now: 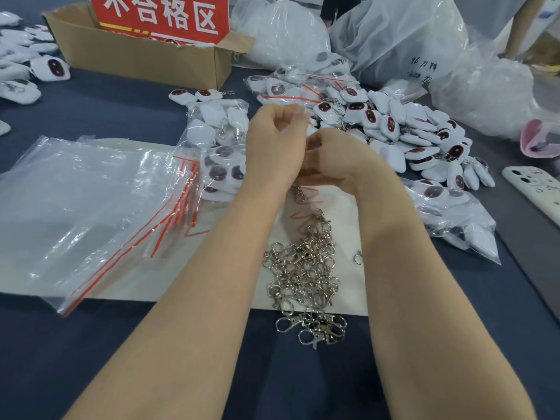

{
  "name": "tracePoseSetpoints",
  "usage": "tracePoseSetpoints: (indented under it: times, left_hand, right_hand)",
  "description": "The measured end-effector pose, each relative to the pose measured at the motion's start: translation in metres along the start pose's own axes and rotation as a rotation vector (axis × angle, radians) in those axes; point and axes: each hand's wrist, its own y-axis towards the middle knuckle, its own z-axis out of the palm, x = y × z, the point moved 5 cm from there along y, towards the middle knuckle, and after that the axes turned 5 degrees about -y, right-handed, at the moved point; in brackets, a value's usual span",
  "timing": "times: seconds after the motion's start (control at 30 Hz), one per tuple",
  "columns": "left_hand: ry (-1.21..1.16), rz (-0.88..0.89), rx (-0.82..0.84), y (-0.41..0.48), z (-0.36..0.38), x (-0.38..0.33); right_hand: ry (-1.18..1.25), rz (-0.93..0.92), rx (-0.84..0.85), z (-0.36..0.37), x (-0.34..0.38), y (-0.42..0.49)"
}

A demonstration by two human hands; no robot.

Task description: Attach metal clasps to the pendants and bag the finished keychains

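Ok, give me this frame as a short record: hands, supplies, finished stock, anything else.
left hand: raised, fingers curled, pinching what looks like a small clear bag
right hand: fingers curled on the same bag
clasps: loose pile on the white sheet, a few on the table
empty zip bags: stacked left of the arms
pendants: loose heap right of the hands
filled bags: one beyond the left forearm, another right of the right forearm
other: cardboard box, phone
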Motion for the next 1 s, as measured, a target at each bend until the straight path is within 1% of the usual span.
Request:
tracePoseSetpoints:
  times: [0.1, 0.17, 0.23, 0.3, 0.33, 0.4, 0.43, 0.5, 0.57, 0.63, 0.73, 0.8, 0.83, 0.93, 1.0]
  left_hand:
    - [-0.04, 0.015, 0.02, -0.001, 0.001, -0.007]
    - [-0.055, 0.057, 0.055, -0.002, 0.001, -0.014]
    - [-0.011, 0.157, 0.063, -0.002, -0.002, -0.023]
    - [0.056, 0.282, 0.009, -0.002, -0.01, -0.032]
    - [0.078, 0.339, -0.025, -0.002, -0.014, -0.035]
    - [0.104, 0.392, -0.028, -0.001, -0.022, -0.033]
    - [0.13, 0.371, 0.011, 0.001, -0.023, -0.029]
    - [0.16, 0.273, 0.142, 0.003, -0.02, -0.019]
    - [0.116, 0.222, 0.258, 0.001, -0.014, -0.017]
    - [0.079, 0.222, 0.262, 0.001, -0.011, -0.019]
    - [0.095, 0.217, 0.15, 0.004, -0.014, -0.018]
    - [0.065, 0.184, 0.06, 0.006, -0.021, -0.015]
    - [0.049, 0.168, 0.014, 0.007, -0.024, -0.014]
    - [0.006, 0.137, -0.073, 0.008, -0.031, -0.013]
    - [-0.043, 0.105, -0.086, 0.008, -0.032, -0.011]
  right_hand:
    - [0.211, -0.026, -0.129, -0.002, 0.003, 0.005]
    - [0.255, -0.082, -0.235, -0.008, 0.006, 0.008]
    - [0.293, -0.196, -0.354, -0.018, 0.014, 0.007]
    - [0.397, -0.337, -0.413, -0.03, 0.024, 0.0]
    - [0.487, -0.409, -0.388, -0.034, 0.029, -0.003]
    - [0.67, -0.536, -0.251, -0.038, 0.038, -0.01]
    - [0.72, -0.57, -0.182, -0.037, 0.041, -0.013]
    - [0.75, -0.587, -0.087, -0.035, 0.045, -0.018]
    - [0.739, -0.581, -0.034, -0.033, 0.044, -0.019]
    - [0.724, -0.567, 0.0, -0.033, 0.041, -0.019]
    - [0.668, -0.505, 0.006, -0.037, 0.037, -0.014]
    - [0.543, -0.412, -0.031, -0.042, 0.032, -0.008]
    - [0.47, -0.372, -0.016, -0.041, 0.028, -0.006]
    - [0.198, -0.281, 0.169, -0.022, 0.012, -0.004]
    - [0.018, -0.26, 0.214, -0.01, 0.002, -0.003]
